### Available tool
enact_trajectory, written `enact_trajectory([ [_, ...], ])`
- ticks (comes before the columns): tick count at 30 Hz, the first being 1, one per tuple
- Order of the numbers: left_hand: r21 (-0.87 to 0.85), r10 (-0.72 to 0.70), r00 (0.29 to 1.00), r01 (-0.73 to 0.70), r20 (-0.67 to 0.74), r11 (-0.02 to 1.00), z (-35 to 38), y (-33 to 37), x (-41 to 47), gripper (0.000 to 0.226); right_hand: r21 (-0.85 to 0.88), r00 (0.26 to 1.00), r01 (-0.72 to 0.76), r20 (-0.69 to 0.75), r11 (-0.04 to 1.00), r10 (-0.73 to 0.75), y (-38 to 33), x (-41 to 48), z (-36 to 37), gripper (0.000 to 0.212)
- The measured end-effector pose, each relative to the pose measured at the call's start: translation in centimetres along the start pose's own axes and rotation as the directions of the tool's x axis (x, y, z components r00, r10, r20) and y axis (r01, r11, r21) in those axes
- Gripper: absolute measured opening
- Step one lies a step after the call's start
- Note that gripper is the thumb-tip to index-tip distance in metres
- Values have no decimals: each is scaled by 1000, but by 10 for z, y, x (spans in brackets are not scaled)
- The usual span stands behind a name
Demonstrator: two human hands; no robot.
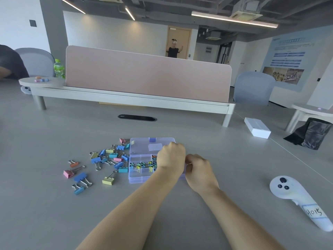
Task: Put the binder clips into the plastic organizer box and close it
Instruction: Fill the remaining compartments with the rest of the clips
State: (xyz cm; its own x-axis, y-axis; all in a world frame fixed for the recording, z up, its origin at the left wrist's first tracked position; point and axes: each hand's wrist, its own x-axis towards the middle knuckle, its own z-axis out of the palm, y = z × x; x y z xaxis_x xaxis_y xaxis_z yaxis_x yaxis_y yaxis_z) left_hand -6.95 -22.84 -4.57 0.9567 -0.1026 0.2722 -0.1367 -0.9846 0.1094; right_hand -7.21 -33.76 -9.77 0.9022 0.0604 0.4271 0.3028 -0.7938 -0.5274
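two hands meet over the right end of the plastic organizer box (138,175), which sits open on the grey table (54,213) with its clear lid (144,146) laid flat behind it, away from the person. the left hand (172,157) hangs knuckles-up over the box's right compartments, its fingers curled under; whether they grip anything i cannot tell, since the palm hides it. the right hand (199,169) is just beside it at the box's right edge, thumb and fingers curled together and pinching a binder clip (188,164), of which only a thin silver wire handle shows. inside the box, a row of small clips (142,165) in mixed colours fills the middle compartments, while the near compartments look bare. many loose binder clips (108,159) in blue, yellow, pink and orange lie scattered on the table just left of the box, the nearest ones touching its left wall. well to the right lies a white controller (295,197) with a handwritten label reading h015. farther back on the right are a white carton (257,128) and a black bag (313,136). a pink divider panel (147,76) stands across the far side of the table, with a green bottle (58,68) at its left end and a person (173,49) standing beyond it.
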Motion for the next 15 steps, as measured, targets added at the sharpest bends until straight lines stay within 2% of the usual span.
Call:
enact_trajectory([
  [5,17,10,1000,-10,1,1000,1,-1,0,16,14,1000,19,3,1000,-19,-1,-1,-1,33],
  [15,23,34,999,-34,1,999,1,-3,3,13,-84,998,4,65,996,2,-7,-3,-4,29],
])
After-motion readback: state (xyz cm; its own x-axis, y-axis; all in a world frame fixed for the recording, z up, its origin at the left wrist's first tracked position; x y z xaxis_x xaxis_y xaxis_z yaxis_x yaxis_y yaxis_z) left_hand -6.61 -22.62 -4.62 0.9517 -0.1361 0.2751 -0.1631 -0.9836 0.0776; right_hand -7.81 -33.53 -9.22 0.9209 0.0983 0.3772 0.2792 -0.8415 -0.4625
